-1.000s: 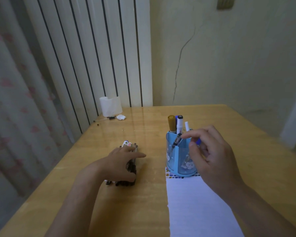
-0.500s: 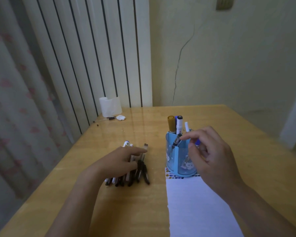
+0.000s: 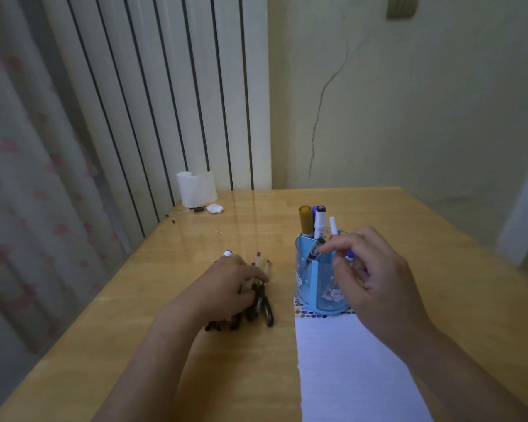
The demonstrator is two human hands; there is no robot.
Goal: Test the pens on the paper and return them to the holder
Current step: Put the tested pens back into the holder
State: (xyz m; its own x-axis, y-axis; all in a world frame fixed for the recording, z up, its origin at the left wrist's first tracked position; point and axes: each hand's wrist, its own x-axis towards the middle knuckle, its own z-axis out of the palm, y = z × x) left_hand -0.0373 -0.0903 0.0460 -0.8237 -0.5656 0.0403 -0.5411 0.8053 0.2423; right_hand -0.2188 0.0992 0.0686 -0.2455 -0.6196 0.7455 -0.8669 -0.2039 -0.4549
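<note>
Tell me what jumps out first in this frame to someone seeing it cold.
The blue pen holder stands mid-table at the far edge of the white paper, markers poking out of it. The right hand hovers over it, pinching a dark pen at the rim. Left of it, the left hand rests on a loose pile of pens lying on the wooden table.
</note>
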